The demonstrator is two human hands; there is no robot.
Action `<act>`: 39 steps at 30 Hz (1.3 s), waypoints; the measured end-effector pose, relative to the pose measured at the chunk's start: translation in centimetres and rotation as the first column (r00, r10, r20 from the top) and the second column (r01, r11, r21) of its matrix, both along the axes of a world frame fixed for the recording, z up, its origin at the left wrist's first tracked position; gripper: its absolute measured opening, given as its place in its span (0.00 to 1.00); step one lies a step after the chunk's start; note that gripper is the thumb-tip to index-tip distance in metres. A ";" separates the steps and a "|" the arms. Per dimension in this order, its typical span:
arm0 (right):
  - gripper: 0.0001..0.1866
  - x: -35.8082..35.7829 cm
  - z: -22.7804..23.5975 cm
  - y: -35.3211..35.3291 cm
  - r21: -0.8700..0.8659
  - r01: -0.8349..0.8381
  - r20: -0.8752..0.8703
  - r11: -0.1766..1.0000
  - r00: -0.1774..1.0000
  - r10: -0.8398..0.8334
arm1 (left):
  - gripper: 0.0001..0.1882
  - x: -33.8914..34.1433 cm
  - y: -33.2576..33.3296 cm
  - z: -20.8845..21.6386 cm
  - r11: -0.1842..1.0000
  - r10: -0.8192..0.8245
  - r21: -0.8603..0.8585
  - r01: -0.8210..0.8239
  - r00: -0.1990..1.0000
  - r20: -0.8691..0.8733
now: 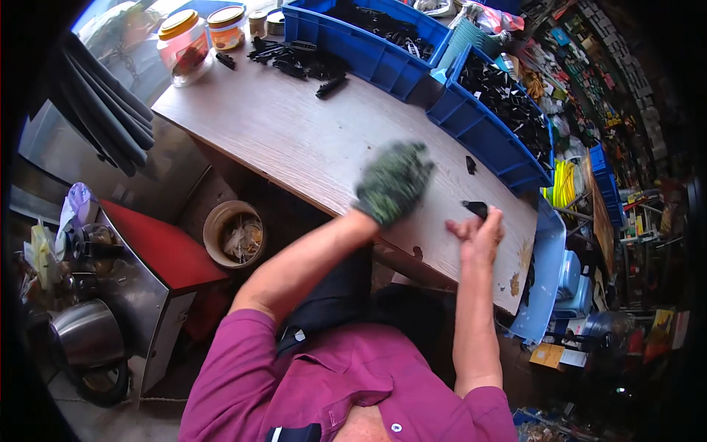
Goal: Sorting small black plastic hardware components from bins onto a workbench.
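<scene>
My left hand (395, 183), in a green mottled glove, is over the middle of the pale wooden table (287, 129). Motion smears its fingers, so I cannot tell whether they grip anything. My bare right hand (482, 234) is near the table's right end. Its thumb and fingers pinch a small black piece (475, 207) that points to the left; its exact kind does not show. Beyond that hand, a loose black piece (470, 165) lies on the tabletop. At the far left of the table lies a pile of black parts (309, 64).
Along the far edge stand a blue crate (353, 46) and a second blue crate (482, 125), both holding many black parts. Lidded jars (225, 28) stand at the far left corner. Below the table's left side sits a waste bucket (213, 234) beside a red-topped cabinet (158, 247).
</scene>
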State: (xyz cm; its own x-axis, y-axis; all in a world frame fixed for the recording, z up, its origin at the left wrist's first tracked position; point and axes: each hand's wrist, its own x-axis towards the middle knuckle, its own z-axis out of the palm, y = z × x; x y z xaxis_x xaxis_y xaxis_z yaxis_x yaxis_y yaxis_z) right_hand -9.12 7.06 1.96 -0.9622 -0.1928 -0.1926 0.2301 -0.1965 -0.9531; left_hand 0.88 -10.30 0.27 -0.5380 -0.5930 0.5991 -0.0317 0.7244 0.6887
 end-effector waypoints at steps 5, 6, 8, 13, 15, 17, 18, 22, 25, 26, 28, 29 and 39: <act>0.23 -7.9 1.0 5.9 0.028 0.338 0.055 0.941 0.939 -0.340 | 0.20 1.9 -15.8 0.4 0.862 0.500 -0.222 -0.456 0.836 0.225; 0.21 -9.0 1.5 7.1 0.039 0.422 0.063 0.906 0.904 -0.424 | 0.20 2.1 -16.9 1.0 0.845 0.534 -0.231 -0.482 0.785 0.315; 0.25 -10.2 1.8 8.6 0.054 0.547 -0.044 0.835 0.837 -0.545 | 0.17 1.9 -17.8 0.8 0.848 0.526 -0.189 -0.496 0.742 0.415; 0.28 -10.5 1.3 8.0 0.185 0.449 -0.003 0.874 0.890 -0.456 | 0.12 1.1 -17.1 -1.0 0.803 0.507 -0.517 -0.296 0.795 0.332; 0.27 -9.7 0.8 6.6 0.212 0.291 -0.013 0.933 0.955 -0.295 | 0.10 1.3 -15.5 -0.6 0.760 0.482 -0.616 -0.207 0.816 0.319; 0.25 -9.5 0.1 5.0 0.254 0.166 -0.038 0.953 0.986 -0.161 | 0.10 1.4 -13.8 0.1 0.813 0.398 -0.571 -0.113 0.824 0.403; 0.24 -9.3 -0.3 3.8 0.277 0.105 -0.050 0.955 0.994 -0.095 | 0.09 1.8 -13.2 0.3 0.849 0.337 -0.526 -0.038 0.808 0.484; 0.21 -8.6 0.3 -0.3 0.384 0.041 -0.061 0.923 0.998 -0.019 | 0.13 2.2 -10.5 1.4 0.900 0.162 -0.421 0.113 0.811 0.563; 0.21 -8.0 0.9 -3.1 0.554 -0.014 -0.091 0.832 0.993 0.078 | 0.18 2.1 -9.5 1.8 0.902 0.119 -0.403 0.157 0.806 0.580; 0.21 -8.2 1.0 -3.7 0.554 -0.022 -0.086 0.832 0.993 0.084 | 0.19 2.2 -9.6 1.7 0.885 0.078 -0.415 0.208 0.815 0.574; 0.20 -8.3 1.1 -5.2 0.680 0.002 -0.163 0.734 0.975 0.149 | 0.17 2.4 -9.8 1.5 0.875 0.061 -0.426 0.232 0.819 0.571; 0.20 -8.3 1.2 -5.8 0.677 -0.009 -0.160 0.736 0.974 0.158 | 0.15 2.4 -9.9 1.0 0.875 0.051 -0.435 0.213 0.853 0.520; 0.19 -9.2 0.4 -6.0 0.734 0.028 -0.223 0.678 0.954 0.202 | 0.15 1.5 -10.5 0.9 0.907 0.186 -0.421 0.024 0.873 0.450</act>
State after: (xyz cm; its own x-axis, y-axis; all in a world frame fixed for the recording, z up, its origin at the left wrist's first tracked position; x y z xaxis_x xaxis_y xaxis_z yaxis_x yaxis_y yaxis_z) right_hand -18.34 1.07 2.32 -0.9806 -0.1892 -0.0509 -0.0712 0.5863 -0.8069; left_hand 2.42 -20.80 1.13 -0.7756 -0.4112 0.4790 -0.3455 0.9115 0.2230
